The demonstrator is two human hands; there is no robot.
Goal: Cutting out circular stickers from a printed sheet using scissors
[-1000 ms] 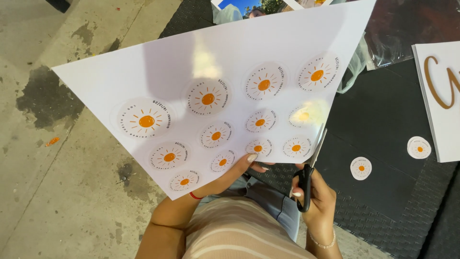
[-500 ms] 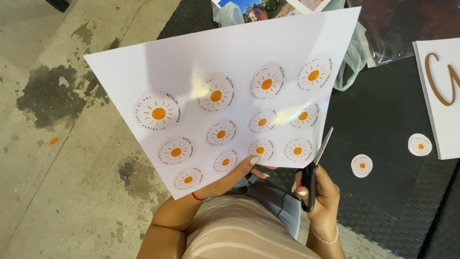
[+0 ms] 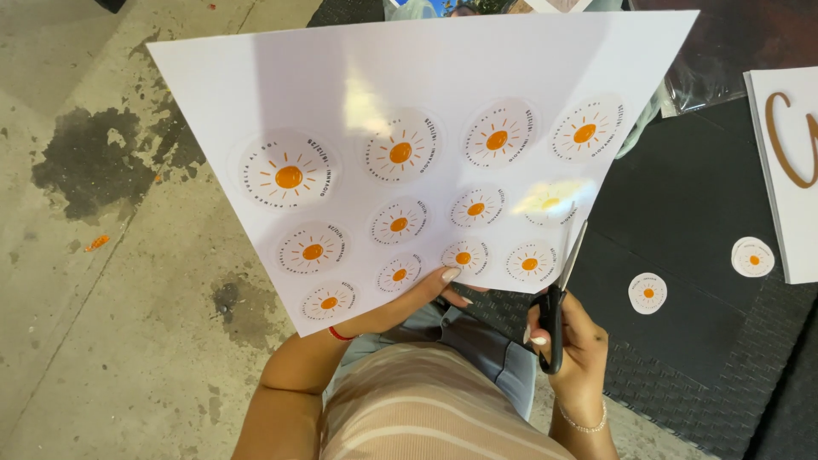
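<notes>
Change since earlier frame: sheet has swung round and slid left across the view, its left corner now further from the frame's left edge; scissors sit tighter against its right edge.
Sheet: big white sticker sheet (image 3: 409, 77) fills the upper middle of the frame, held up and tilted, printed with rows of round orange sun stickers.
Left hand: left hand (image 3: 400, 302) pinches the sheet's bottom edge at lower centre, thumb on the printed face beside a small sun, the other fingers hidden behind; a red band circles the wrist.
Right hand: right hand (image 3: 575, 349) at lower right is closed through the black handles of the scissors (image 3: 558, 294).
Blades: only narrowly parted, tips at the sheet's right edge, just beside the small sun sticker (image 3: 530, 262) in the bottom row.
Already cut: two loose round stickers (image 3: 648, 292) lie on the black mat (image 3: 682, 213) at right, near a white board (image 3: 788, 179) with a brown letter.
Ground: stained concrete (image 3: 102, 255) on the left.
Risk: sheet hangs floppy from one pinch, so it may well buckle under the blades and steer the cut into the printed ring.
Risk two: glare on the glossy paper near the blades could hide the sticker's outline.
</notes>
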